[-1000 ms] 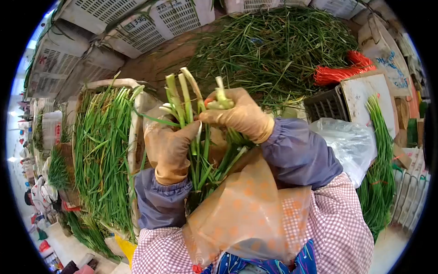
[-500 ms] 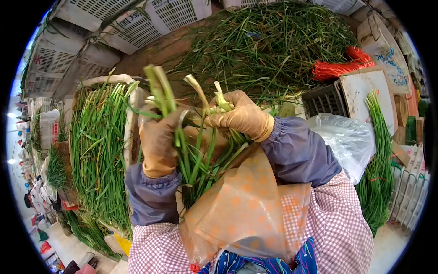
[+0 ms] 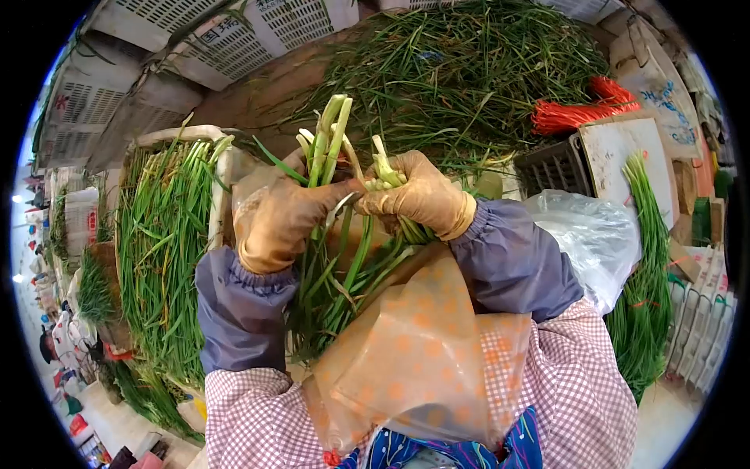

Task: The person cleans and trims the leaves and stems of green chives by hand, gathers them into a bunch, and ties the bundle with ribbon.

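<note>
My left hand [image 3: 285,215], in a brown-stained glove, is closed around several thick green stalks [image 3: 330,141] whose pale ends point up and away from me. My right hand [image 3: 418,195], gloved as well, grips a bunch of garlic chives [image 3: 384,178] with whitish ends bunched above the thumb. The two hands nearly touch at the fingertips. Long flat leaves [image 3: 336,281] hang below them toward my lap, onto a plastic apron with orange dots [image 3: 406,352]. The gloves hide part of the stalks.
A white-rimmed crate [image 3: 221,187] full of chives stands at the left. Loose greens [image 3: 461,78] are heaped ahead. Red ties [image 3: 574,113], a dark crate [image 3: 555,170], a clear plastic bag [image 3: 586,238] and a tied chive bundle [image 3: 644,297] are at the right.
My left hand has turned, and the stalks in it now stand more upright and nearer the right hand. The right hand has barely moved and keeps its bunch.
</note>
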`<state>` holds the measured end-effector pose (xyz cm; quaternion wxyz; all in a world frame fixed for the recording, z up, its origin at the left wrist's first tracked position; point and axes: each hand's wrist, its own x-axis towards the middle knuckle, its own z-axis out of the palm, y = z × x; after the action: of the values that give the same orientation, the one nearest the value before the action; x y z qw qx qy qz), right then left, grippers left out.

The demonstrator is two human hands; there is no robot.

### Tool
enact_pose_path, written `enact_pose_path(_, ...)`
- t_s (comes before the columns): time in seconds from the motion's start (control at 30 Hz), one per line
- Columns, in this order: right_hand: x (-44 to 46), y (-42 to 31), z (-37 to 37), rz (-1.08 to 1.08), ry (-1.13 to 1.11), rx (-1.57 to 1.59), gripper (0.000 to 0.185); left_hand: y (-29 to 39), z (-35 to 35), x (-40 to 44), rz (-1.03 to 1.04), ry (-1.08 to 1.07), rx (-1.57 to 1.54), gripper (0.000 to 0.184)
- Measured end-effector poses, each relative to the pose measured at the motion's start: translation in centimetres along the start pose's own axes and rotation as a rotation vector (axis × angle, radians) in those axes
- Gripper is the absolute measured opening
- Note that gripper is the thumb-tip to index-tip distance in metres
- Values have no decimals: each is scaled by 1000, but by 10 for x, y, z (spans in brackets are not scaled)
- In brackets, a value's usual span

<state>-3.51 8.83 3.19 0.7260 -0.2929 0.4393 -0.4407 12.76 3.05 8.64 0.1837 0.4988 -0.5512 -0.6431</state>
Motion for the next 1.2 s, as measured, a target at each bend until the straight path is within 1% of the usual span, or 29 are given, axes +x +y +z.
enact_pose_path(0.07, 1, 3, -3, 3, -33, 19, 20, 7, 1, 1, -1, -18, 105, 38)
enact_pose_path(0.13, 1, 6, -8, 6, -69, 38, 21, -10, -12, 12, 198, -17, 264, 36)
enact_pose_path(0.2, -1, 10, -15, 4, -91, 0, 22, -3, -17, 12, -42, 255, 382, 21)
enact_pose_path(0.23, -3, 9, -20, 2, -90, 3, 22, -8, -37, 23, 89, 416, 32, 19)
enact_pose_path(0.27, -7, 7, -23, 12, -119, 19, 21, -16, -44, 28, 104, 426, 53, 18)
enact_pose_path(0.33, -6, 5, -28, 13, -144, 33, 21, -28, -77, 37, 30, 382, -476, 18)
enact_pose_path(0.37, -4, 9, -29, -4, -120, 80, 21, -36, -72, 34, 29, 382, -476, 18)
enact_pose_path(0.43, -5, 1, -22, -49, -25, 187, 20, -26, -32, 16, 94, 274, -394, 16)
enact_pose_path(0.47, -5, 1, -21, -49, -25, 187, 20, -17, -26, 9, 51, 239, -425, 19)
enact_pose_path(0.5, -4, 1, -19, -72, 38, 154, 20, -18, -11, 2, -19, 177, -333, 19)
enact_pose_path(0.53, -1, 0, -17, -98, 93, 120, 20, -18, 13, -13, -12, 220, -109, 20)
enact_pose_path(0.57, -1, 0, -18, -116, 84, 122, 21, -10, 14, -16, -254, 139, -351, 20)
enact_pose_path(0.6, 0, 0, -17, -118, 84, 121, 21, -17, 18, -17, -252, 139, -350, 20)
enact_pose_path(0.67, -1, 0, -13, -137, 166, 22, 22, -44, 30, -16, -318, -18, -670, 22)
enact_pose_path(0.7, -6, -7, -10, -78, 139, 56, 21, -51, 32, -14, -211, -36, -666, 23)
enact_pose_path(0.73, -5, -6, -10, -78, 133, 53, 21, -51, 31, -15, -207, -30, -668, 23)
enact_pose_path(0.8, -2, -6, -14, -145, 163, 46, 20, -48, 27, -14, -171, -52, -579, 25)
enact_pose_path(0.83, 0, -14, -18, -163, 109, 101, 18, -52, 23, -14, -171, -58, -566, 25)
enact_pose_path(0.87, 1, -14, -18, -164, 109, 102, 18, -61, 18, -14, -61, -87, -432, 25)
enact_pose_path(0.93, 1, -12, -16, -171, 64, -65, 18, -62, 19, -16, 40, -135, -288, 24)
enact_pose_path(1.03, 4, -11, -17, -169, 34, -24, 18, -55, 19, -20, -47, -46, -216, 25)
enact_pose_path(1.07, 5, -11, -17, -166, 18, -3, 18, -59, 15, -21, 39, -56, -75, 24)
enact_pose_path(1.1, 6, -12, -15, -143, 88, 14, 18, -58, 15, -21, 83, -63, -5, 23)
enact_pose_path(1.13, 7, -12, -16, -143, 88, 14, 18, -57, 15, -21, 126, -66, 65, 22)
enact_pose_path(1.2, 9, -12, -18, -149, -19, 43, 11, -47, 22, -24, -162, -35, -408, 20)
